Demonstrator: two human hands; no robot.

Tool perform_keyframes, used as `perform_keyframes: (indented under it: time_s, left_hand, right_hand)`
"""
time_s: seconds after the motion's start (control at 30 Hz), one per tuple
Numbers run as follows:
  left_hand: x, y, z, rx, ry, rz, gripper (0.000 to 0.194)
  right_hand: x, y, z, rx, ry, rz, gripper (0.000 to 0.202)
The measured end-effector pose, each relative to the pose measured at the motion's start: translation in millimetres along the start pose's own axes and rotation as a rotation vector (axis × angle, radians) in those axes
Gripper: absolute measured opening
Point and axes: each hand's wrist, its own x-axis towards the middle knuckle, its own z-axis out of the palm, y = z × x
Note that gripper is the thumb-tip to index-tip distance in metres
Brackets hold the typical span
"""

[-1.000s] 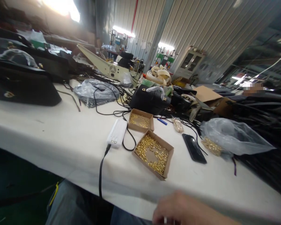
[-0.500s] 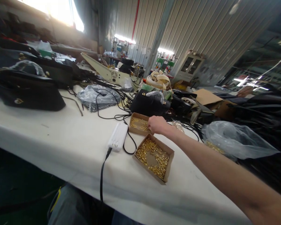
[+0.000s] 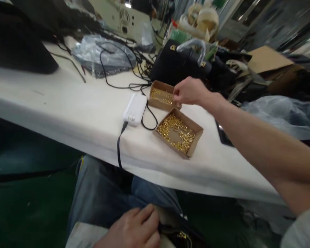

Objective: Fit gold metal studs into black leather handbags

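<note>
My right hand is over the right end of the farther small cardboard box, its fingers pinched together. Whatever is between the fingertips is hidden. Some tiny gold metal pieces lie in that box. Just nearer stands a second cardboard box, holding many small gold metal fittings. Down at my lap, my left hand is closed with curled fingers on a dark bag with gold hardware and a pale part; much of the bag is cut off by the frame.
A white power bank with a black cable sits left of the boxes. Behind them are a black handbag, tangled black cords and a plastic-wrapped bundle. Clear plastic lies at right. The white table's front edge runs above my knees.
The view has tilted down, bringing my lap, my left hand and the dark bag into sight. My right hand stays at the farther box, fingers still closed.
</note>
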Motion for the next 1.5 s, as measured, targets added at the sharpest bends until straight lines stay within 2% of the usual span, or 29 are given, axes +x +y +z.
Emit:
perform_keyframes:
  time_s: [0.1,0.17,0.2,0.23,0.3,0.37,0.43,0.53,0.67,0.77,0.93,1.1,1.27,1.5]
  left_hand:
    - [1,-1,-14.2,-0.063,0.012,-0.027,0.051]
    - [1,-3,-18.8,-0.097,0.038,-0.046,0.049]
    - [1,-3,-19.0,-0.111,0.051,-0.047,0.047]
    - [0,-4,-18.1,-0.124,0.061,-0.048,0.046]
    - [-2,-4,-14.8,-0.145,0.065,-0.053,0.044]
    - [-3,-3,-11.9,-0.16,0.054,-0.055,0.044]
    - [-3,-2,-10.6,-0.178,0.042,-0.052,0.044]
    - [1,-1,-9.7,-0.2,0.048,-0.045,0.045]
    - [2,4,-3.1,-0.208,0.077,-0.049,0.039]
    - [-3,8,4.5,-0.199,0.08,-0.096,0.03]
    - [-8,13,10.3,-0.181,0.102,-0.188,0.03]
    - [0,14,6.0,-0.177,0.109,-0.216,0.033]
    - [5,14,6.0,-0.209,0.102,-0.215,0.035]
    - [6,15,6.2,-0.21,0.073,-0.25,0.04]
  right_hand:
    - [-37,-9,-10,0.21,0.127,0.052,0.035]
    - [-77,-22,-15,0.369,0.145,0.034,0.025]
    - [-100,-31,-16,0.573,0.132,0.018,0.012]
    - [-125,-40,-16,0.74,0.12,0.025,0.009]
    - [-172,-58,-11,1.005,-0.101,0.015,0.01]
    - [-212,-73,-1,1.147,-0.337,0.038,0.012]
    - [-241,-84,10,1.139,-0.435,0.032,0.019]
    - [-268,-95,29,1.087,-0.44,-0.042,0.03]
    - [-282,-106,52,1.072,-0.434,-0.12,0.027]
    - [-288,-113,66,1.11,-0.413,-0.114,0.023]
    - [-297,-125,80,1.182,-0.332,-0.049,0.024]
    - [-300,-128,82,1.212,-0.352,0.086,0.02]
    - [-302,-124,79,1.096,-0.331,-0.048,0.021]
    - [-304,-127,76,1.009,-0.335,-0.059,0.02]
